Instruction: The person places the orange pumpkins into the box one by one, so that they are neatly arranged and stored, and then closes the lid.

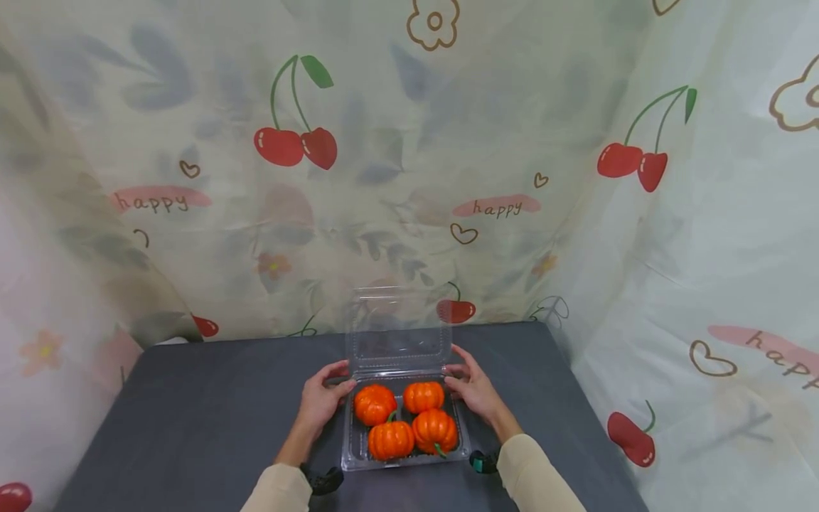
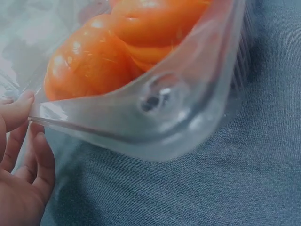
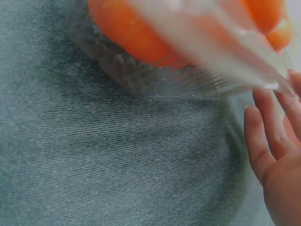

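A clear plastic clamshell container (image 1: 348, 455) sits on the dark cloth with its transparent lid (image 1: 401, 348) raised at the back. Inside lie several small orange pumpkins (image 1: 391, 440), two of them with green stems showing. At the left rim near the hinge, my left hand (image 1: 322, 397) pinches the edge, thumb (image 2: 19, 110) above and fingers below. My right hand (image 1: 476, 392) holds the opposite rim near the hinge; in the right wrist view its fingers (image 3: 270, 125) reach under the container's edge, and the thumb is partly cut off by the frame.
A dark grey cloth (image 1: 211, 419) covers the table. Patterned curtains (image 1: 384, 178) with cherries and lettering hang behind and at both sides. A small white object (image 1: 173, 341) shows at the table's back left edge. Black bands (image 1: 325, 481) circle both wrists.
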Demonstrator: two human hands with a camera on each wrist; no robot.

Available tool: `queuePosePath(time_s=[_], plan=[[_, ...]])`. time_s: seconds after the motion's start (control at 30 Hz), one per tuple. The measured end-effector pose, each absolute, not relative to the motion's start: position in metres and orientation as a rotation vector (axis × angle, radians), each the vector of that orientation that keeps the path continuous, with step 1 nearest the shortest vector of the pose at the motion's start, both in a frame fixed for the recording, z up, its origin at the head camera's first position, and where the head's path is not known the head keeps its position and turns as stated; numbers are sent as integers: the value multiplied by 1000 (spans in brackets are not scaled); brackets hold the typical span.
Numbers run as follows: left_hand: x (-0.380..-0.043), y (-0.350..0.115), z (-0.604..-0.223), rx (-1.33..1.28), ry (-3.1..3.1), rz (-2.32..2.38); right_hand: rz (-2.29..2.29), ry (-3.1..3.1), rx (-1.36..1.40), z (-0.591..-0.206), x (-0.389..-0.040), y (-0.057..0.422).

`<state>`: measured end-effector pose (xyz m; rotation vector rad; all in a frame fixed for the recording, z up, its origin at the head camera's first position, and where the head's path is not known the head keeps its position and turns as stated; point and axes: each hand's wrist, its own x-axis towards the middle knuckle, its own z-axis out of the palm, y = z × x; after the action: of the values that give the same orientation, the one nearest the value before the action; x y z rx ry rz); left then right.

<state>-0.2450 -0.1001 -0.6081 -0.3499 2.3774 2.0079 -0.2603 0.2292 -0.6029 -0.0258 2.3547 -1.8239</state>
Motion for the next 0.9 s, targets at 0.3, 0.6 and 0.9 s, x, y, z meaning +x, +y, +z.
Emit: queuePosePath(time_s=[0.3, 0.6, 0.9], plan=[[-243, -98, -612, -329, 2427, 2019, -1866, 2367, -8, -606, -260, 231], [-242, -103, -622, -326, 2436, 1995, -1864, 2418, 10, -610, -257, 230], [-241, -106, -625, -309, 2419, 1998, -1835, 2454, 27, -613, -254, 228]])
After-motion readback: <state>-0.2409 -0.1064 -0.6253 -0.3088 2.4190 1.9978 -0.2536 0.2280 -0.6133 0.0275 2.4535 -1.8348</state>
